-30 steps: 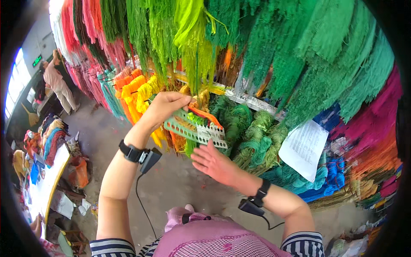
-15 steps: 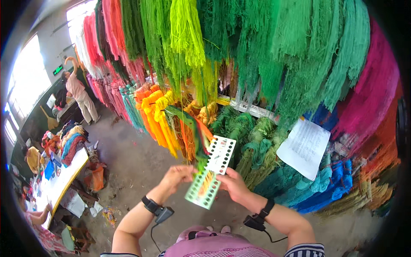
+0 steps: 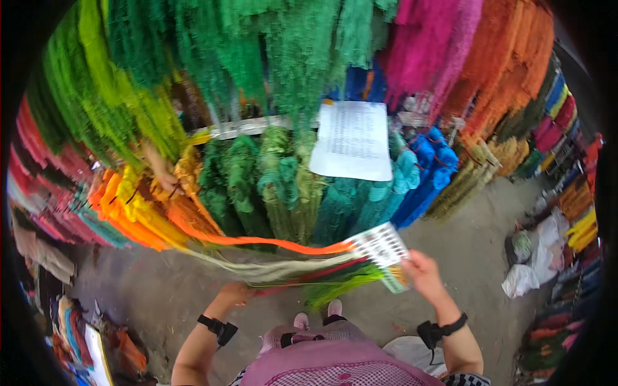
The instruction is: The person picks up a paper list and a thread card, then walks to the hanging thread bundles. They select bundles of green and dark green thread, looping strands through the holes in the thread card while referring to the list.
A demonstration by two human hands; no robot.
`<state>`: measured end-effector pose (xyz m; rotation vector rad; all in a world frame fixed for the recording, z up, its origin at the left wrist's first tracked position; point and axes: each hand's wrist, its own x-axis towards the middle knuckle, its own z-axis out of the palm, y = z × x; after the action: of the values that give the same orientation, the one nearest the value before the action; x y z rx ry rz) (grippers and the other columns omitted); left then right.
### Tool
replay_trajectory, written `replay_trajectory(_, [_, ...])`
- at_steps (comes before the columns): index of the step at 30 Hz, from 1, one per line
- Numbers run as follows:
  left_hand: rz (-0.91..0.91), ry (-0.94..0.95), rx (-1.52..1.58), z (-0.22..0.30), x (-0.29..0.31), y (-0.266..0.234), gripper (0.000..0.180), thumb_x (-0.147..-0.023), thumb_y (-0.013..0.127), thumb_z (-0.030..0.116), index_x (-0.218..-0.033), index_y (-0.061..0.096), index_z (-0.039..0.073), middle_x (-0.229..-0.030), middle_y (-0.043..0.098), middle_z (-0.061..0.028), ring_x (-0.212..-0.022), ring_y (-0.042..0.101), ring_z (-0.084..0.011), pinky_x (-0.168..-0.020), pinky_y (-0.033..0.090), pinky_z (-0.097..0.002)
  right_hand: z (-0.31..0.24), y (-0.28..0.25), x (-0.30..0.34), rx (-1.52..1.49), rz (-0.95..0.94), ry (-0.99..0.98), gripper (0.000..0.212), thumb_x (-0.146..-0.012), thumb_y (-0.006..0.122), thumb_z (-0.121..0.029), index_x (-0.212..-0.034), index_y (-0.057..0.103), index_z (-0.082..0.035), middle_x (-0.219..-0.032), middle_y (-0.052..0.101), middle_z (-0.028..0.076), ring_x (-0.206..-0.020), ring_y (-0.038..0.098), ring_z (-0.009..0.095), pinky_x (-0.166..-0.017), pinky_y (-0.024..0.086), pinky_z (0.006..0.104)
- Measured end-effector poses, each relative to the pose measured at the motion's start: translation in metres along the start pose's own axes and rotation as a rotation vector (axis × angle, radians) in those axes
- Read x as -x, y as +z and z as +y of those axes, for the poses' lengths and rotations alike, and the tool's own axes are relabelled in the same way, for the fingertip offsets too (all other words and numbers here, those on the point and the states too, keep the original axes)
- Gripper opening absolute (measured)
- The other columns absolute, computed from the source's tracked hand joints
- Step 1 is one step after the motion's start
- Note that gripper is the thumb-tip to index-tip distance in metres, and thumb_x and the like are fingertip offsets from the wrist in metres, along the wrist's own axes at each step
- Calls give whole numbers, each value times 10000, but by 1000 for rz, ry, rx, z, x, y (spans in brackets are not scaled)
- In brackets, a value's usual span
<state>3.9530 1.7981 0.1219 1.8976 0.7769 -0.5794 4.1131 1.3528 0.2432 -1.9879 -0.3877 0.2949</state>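
Observation:
My right hand grips the edge of a white card with rows of dark holes, now tilted and blurred. A pale green card shows just below it. Trailing left from the cards are long yarn strands: a bright orange one, pale and dark ones, and a loose green bunch. My left hand, low and to the left, is closed, with the end of a thin red strand at its fingertips.
Green yarn hanks hang overhead, beside magenta and orange ones. A written paper sheet hangs mid-rack. Another person's hand reaches among yellow hanks. White plastic bags lie at right; a table edge is lower left.
The view has swung right. My hands have moved apart; the right one carries the cards to the right, and the yarn now stretches out leftward from them.

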Motion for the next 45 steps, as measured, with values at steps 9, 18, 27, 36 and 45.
replay_trajectory(9, [679, 1342, -501, 279, 17, 64, 194, -802, 644, 103, -993, 671, 83, -1375, 459, -139, -1299, 373, -370, -1033, 351, -498, 0, -127, 91, -186, 566, 40, 143, -965, 514, -93, -1052, 596, -15, -985, 626, -23, -909, 525, 53, -843, 409, 223])
replay_trajectory(18, [925, 1349, -503, 359, 4, 162, 269, -835, 607, 25, -1101, 640, 15, -1109, 644, -144, -1060, 594, -305, -941, 435, -411, 73, -236, 126, -286, 755, 145, 224, -925, 533, -12, -1144, 580, -14, -1029, 648, 16, -965, 558, 84, -870, 431, 252])
replay_trajectory(27, [-183, 2114, -527, 489, 59, 428, 294, -819, 589, 55, -1109, 606, 14, -1146, 638, -95, -919, 604, -242, -800, 468, -360, 169, -347, 117, -352, 557, 225, 302, -952, 583, -224, -1082, 660, 37, -1028, 679, 50, -919, 583, 88, -853, 459, 246])
replay_trajectory(36, [-440, 2308, -415, 565, -4, 595, 128, -762, 579, 105, -779, 614, -17, -1084, 611, -88, -836, 532, -225, -769, 443, -355, 240, -456, 60, -566, 609, 418, 109, -836, 660, -30, -902, 657, 56, -812, 676, 75, -685, 614, 118, -629, 489, 244])
replay_trajectory(45, [-736, 1698, -244, 650, -121, 675, 72, -723, 653, 112, -743, 641, 44, -1061, 618, -67, -931, 590, -284, -799, 476, -398, 346, -627, 31, -243, 698, 323, 149, -899, 553, -92, -988, 650, -22, -984, 645, 114, -866, 592, 204, -773, 484, 351])
